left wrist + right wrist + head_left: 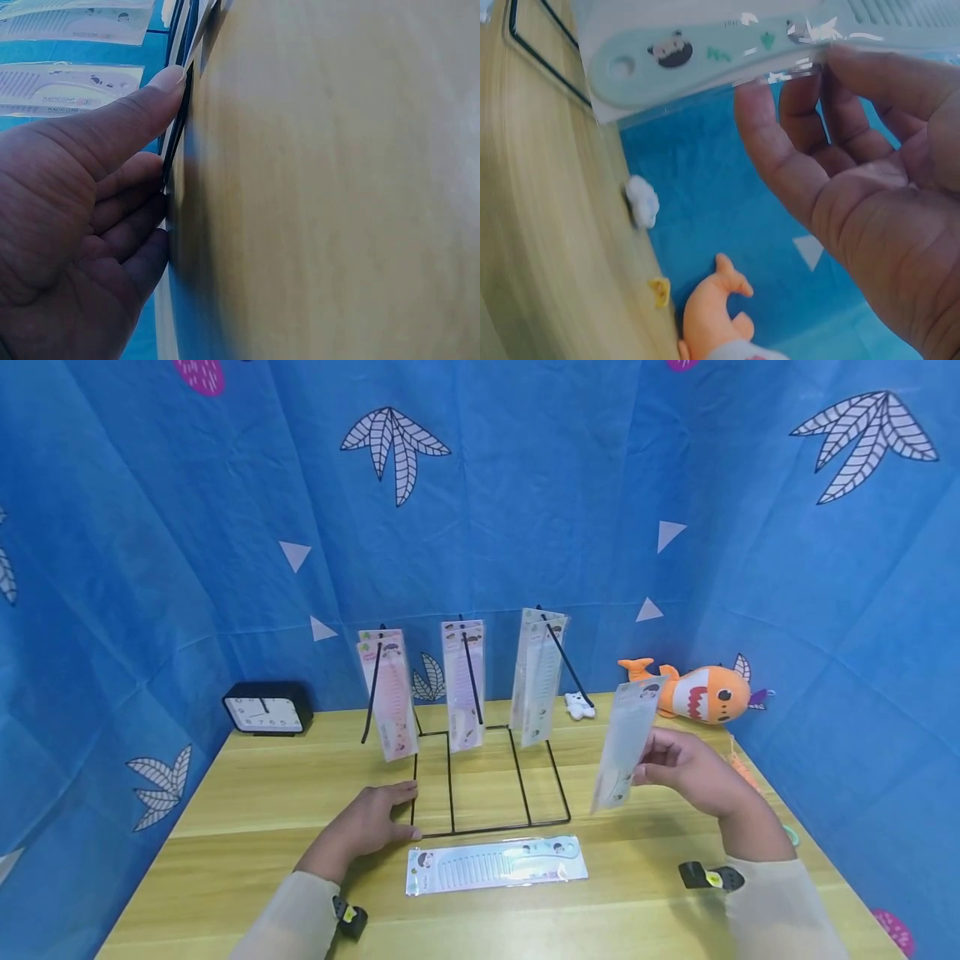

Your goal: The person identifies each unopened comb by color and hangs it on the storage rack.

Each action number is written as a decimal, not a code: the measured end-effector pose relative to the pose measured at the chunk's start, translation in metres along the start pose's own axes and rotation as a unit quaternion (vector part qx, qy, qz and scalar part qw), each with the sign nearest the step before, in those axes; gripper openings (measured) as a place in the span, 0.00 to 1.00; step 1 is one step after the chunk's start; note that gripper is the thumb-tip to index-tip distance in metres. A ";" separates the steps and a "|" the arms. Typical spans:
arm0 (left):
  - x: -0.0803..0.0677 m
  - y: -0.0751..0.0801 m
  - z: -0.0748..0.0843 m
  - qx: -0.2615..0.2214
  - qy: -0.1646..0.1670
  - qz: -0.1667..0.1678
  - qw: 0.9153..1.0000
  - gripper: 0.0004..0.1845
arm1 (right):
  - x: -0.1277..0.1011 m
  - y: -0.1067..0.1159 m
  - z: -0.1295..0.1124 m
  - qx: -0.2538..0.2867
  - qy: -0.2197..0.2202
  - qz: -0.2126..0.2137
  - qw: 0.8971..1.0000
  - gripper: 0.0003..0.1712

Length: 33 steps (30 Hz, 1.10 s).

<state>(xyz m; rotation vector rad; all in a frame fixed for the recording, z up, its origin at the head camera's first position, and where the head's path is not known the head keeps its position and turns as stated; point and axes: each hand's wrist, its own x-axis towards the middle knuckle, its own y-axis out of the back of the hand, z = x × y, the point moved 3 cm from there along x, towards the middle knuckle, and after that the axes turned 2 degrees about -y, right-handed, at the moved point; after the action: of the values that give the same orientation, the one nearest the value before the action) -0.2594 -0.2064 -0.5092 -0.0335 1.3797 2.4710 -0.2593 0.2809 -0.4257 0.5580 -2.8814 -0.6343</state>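
Note:
My right hand point(686, 768) pinches the edge of a packaged comb point(628, 743), raised above the table to the right of a black wire display rack point(491, 828). In the right wrist view this comb point(705, 56) is pale green with small cartoon prints, inside a clear sleeve. My left hand point(367, 822) lies at the rack's left front corner, thumb and fingers spread and touching the base wire. Packaged combs hang from the rack's hooks: pink ones point(390, 702), purple ones point(463, 693) and pale green ones point(542, 681). Another packaged comb point(495, 864), light blue, lies flat in front of the rack.
A black-framed clock point(267, 708) stands at the back left of the wooden table point(300, 785). An orange shark plush point(697, 692) and a small white figure point(579, 706) sit along the back right. Blue printed cloth point(495, 527) encloses the table.

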 end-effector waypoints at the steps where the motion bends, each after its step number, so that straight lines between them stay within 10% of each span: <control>1: 0.000 0.000 0.000 0.000 0.000 0.000 1.000 0.41 | -0.001 -0.002 -0.003 -0.002 0.011 -0.010 1.000 0.19; 9: 0.001 0.000 0.000 -0.001 -0.007 0.004 1.000 0.41 | 0.001 -0.026 -0.023 -0.018 0.099 -0.065 0.993 0.09; 33: 0.000 0.000 0.001 0.002 -0.008 0.001 1.000 0.41 | 0.010 -0.034 -0.017 -0.026 0.029 -0.015 0.999 0.06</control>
<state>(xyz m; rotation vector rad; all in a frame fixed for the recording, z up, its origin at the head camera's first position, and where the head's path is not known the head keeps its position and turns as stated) -0.2592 -0.2054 -0.5089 -0.0118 1.3779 2.4642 -0.2539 0.2418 -0.4249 0.6026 -2.7995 -0.6844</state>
